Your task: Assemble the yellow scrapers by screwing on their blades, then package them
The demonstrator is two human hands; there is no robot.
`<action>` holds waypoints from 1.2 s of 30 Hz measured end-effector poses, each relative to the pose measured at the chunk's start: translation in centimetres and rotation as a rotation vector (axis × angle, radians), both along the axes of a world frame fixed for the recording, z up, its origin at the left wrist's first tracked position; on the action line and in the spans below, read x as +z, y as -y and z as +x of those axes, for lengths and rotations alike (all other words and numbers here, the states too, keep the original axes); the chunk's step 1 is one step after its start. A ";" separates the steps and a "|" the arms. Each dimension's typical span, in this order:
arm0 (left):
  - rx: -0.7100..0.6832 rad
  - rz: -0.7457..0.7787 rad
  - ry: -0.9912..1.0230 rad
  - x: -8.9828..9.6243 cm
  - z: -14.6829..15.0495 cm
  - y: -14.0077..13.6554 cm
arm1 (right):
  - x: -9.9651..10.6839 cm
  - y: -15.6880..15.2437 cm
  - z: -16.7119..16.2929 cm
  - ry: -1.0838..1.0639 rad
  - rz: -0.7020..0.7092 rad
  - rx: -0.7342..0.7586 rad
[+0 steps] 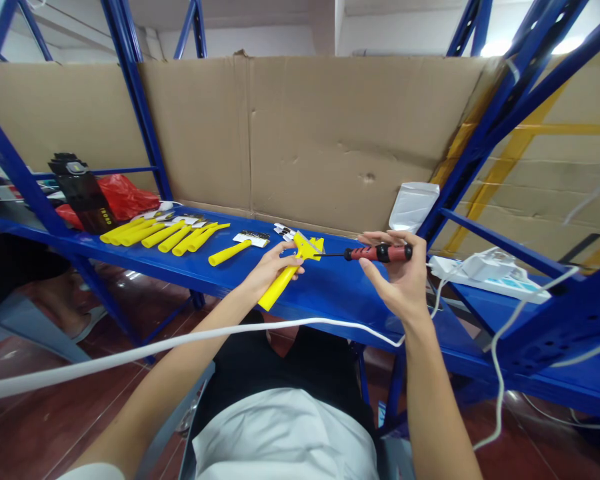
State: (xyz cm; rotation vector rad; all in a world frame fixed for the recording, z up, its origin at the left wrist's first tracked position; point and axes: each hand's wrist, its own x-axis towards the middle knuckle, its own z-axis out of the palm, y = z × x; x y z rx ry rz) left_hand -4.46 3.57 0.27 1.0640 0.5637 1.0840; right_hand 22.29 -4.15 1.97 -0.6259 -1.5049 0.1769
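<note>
The left hand grips the yellow tool near its head, its fingers closed around the upper handle. The tool is raised in front of the bench, head up and away from the body, handle slanting down toward the lap. The right hand holds the screwdriver roughly level, the fingers curled over the top of its red and black grip and the thumb beneath. The shaft points left, with its tip at the tool's head; whether the tip is seated cannot be told.

Left of the tool, a second tool lies on the bench with its black and white head toward the cardboard. Farther left, several yellow handles lie side by side. Behind them stand a black box and a red bag. A white pouch leans against the cardboard at the right. A power strip lies beyond the right hand. A white cable crosses in front of the bench, above the lap.
</note>
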 end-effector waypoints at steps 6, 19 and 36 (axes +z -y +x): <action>0.013 -0.008 0.005 -0.1 0.0 0.0 | -0.1 -0.1 0.0 0.005 0.033 -0.092; 0.015 -0.016 0.013 -0.2 0.0 -0.2 | 0.0 0.0 0.0 0.009 0.021 -0.083; 0.021 -0.015 0.000 0.0 0.0 -0.2 | -0.1 -0.2 0.5 0.042 0.043 -0.197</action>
